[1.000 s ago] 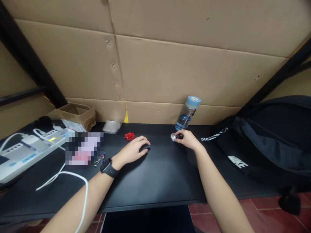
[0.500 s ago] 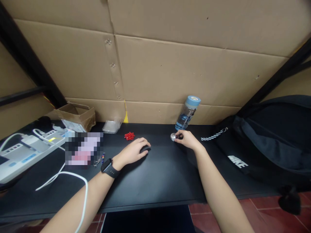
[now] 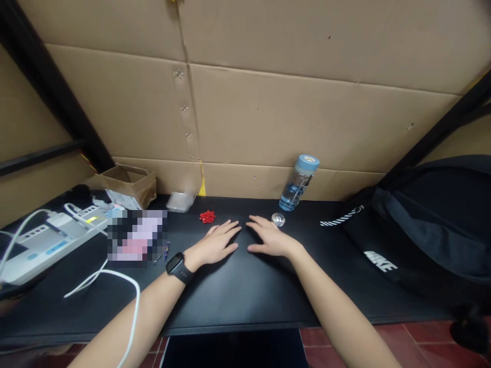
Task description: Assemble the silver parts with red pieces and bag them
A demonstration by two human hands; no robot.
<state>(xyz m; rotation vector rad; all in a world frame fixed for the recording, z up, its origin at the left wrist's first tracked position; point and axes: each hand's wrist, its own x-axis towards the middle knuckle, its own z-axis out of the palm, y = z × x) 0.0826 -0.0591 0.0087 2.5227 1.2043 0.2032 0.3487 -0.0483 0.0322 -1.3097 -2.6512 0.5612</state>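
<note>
The left hand (image 3: pixel 217 243) is spread palm down over the black table (image 3: pixel 238 301), fingers apart, with nothing in its grasp. The right hand (image 3: pixel 270 237) matches it, fingers loose and separated, holding nothing either. The two face each other with a narrow gap between their fingertips; whether the palms actually press on the tabletop I can't tell from here.

Just beyond the knuckles of the right hand sits a small round silver object (image 3: pixel 278 220), so close that I can't say whether skin meets it. Past the left hand's fingers, near but apart, lies a little heap of red pieces (image 3: pixel 207 217).

A dark watch (image 3: pixel 175 263) circles the left wrist, and a white cable (image 3: pixel 134 301) passes across that forearm. Beside the watch lies a small keychain (image 3: pixel 166 251).

Farther back, a blue-capped bottle (image 3: pixel 294 189) with liquid inside stands near the cardboard wall (image 3: pixel 268 112). Clear plastic packets (image 3: pixel 180 202) lie behind the red heap, next to a cardboard box (image 3: pixel 134 189). A white power strip (image 3: pixel 57 245) fills the far left; a black backpack (image 3: pixel 429 220) slumps on the right.
</note>
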